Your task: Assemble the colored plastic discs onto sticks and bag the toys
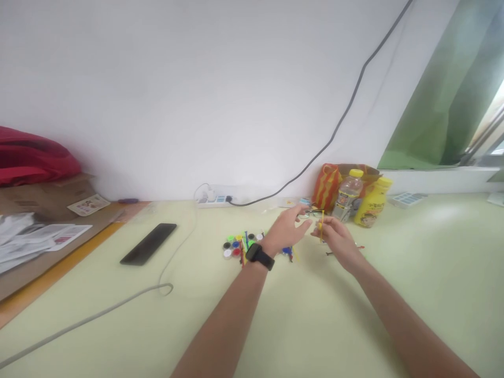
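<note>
My right hand [337,239] pinches a thin yellow plastic stick [322,226], which stands nearly upright between its fingertips. Just left of it is my left hand [289,229], its thumb and fingers apart and no object visible in them. A black watch [260,256] is on the left wrist. Under and beside that wrist lies a pile of small round caps, among them a red cap [236,252] and a white cap [227,253], mixed with coloured sticks [246,241]. My left forearm partly hides the pile. A few more thin pieces [329,254] lie beneath the right hand.
Behind my hands are eyeglasses [314,213], a clear bottle [348,195], a yellow bottle [372,203] and a red-yellow bag [326,185]. A black phone [148,244] lies left, near a grey cable [94,311]. A power strip [216,201] sits against the wall; papers [47,240] lie far left.
</note>
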`<act>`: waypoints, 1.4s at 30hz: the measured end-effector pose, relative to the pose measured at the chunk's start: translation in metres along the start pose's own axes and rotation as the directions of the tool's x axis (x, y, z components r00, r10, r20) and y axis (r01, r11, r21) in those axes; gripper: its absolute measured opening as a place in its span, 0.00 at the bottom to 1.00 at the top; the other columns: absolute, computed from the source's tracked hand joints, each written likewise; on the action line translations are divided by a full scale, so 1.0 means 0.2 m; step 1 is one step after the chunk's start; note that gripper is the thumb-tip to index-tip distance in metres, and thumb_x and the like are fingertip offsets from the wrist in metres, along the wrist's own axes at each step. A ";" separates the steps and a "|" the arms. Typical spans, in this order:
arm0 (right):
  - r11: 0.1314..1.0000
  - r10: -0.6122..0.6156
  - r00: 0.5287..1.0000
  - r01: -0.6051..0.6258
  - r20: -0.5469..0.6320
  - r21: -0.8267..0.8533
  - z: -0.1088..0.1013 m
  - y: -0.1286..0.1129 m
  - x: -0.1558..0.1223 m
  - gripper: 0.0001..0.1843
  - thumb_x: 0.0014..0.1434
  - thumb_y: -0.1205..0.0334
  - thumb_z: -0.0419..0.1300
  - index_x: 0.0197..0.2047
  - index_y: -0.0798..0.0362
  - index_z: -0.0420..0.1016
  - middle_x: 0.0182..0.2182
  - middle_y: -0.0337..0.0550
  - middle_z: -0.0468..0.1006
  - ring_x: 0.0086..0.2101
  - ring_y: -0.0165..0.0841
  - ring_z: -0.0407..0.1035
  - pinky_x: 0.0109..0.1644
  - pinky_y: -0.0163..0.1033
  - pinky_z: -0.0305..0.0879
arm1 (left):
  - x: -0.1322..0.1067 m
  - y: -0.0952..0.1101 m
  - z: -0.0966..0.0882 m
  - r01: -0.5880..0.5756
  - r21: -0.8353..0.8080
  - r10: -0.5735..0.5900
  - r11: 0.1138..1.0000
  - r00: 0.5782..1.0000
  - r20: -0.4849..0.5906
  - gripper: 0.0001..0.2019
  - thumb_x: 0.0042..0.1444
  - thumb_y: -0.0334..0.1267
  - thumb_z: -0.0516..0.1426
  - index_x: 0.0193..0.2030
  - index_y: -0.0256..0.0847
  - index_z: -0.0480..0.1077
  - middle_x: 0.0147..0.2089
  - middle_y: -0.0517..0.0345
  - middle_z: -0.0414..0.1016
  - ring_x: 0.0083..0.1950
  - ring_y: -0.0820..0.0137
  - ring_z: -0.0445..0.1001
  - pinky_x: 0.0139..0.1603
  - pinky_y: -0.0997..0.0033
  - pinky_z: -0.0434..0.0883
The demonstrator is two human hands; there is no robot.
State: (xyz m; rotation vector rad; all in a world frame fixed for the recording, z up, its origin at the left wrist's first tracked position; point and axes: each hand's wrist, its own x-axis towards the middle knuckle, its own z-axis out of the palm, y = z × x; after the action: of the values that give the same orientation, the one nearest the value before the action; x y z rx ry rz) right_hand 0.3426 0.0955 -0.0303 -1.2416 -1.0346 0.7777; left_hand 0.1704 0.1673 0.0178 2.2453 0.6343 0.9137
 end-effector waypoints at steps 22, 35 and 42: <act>0.970 0.182 0.940 -0.220 0.289 0.105 0.05 -0.05 -0.07 0.07 0.55 0.57 0.61 0.32 0.51 0.71 0.22 0.32 0.60 0.22 0.26 0.54 0.26 0.33 0.53 | -0.03 -0.08 0.05 -0.034 -0.133 0.056 0.990 0.984 0.166 0.08 0.57 0.35 0.57 0.40 0.36 0.76 0.36 0.53 0.80 0.37 0.68 0.78 0.37 0.72 0.73; 0.559 -0.084 0.982 0.186 0.168 -0.808 -0.10 0.19 0.04 0.18 0.56 0.70 0.54 0.48 0.54 0.77 0.33 0.47 0.80 0.34 0.39 0.72 0.38 0.39 0.63 | -0.09 -0.06 0.26 -0.102 0.392 0.037 0.914 0.985 0.170 0.06 0.60 0.34 0.59 0.37 0.45 0.78 0.39 0.55 0.80 0.48 0.59 0.72 0.51 0.59 0.66; 0.515 -0.160 0.972 0.231 0.172 -0.826 -0.16 0.18 0.09 0.19 0.58 0.67 0.55 0.52 0.53 0.75 0.39 0.46 0.80 0.39 0.38 0.73 0.47 0.40 0.64 | -0.11 -0.12 0.23 -0.043 0.519 -0.028 0.854 0.991 0.127 0.08 0.62 0.36 0.57 0.36 0.42 0.78 0.33 0.49 0.77 0.48 0.55 0.69 0.51 0.54 0.63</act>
State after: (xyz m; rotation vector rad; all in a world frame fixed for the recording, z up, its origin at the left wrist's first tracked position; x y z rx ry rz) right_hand 0.3803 0.1067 -0.0622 -1.8709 -1.6903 0.0748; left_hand 0.1857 0.1537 -0.0343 2.7614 0.8982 0.6365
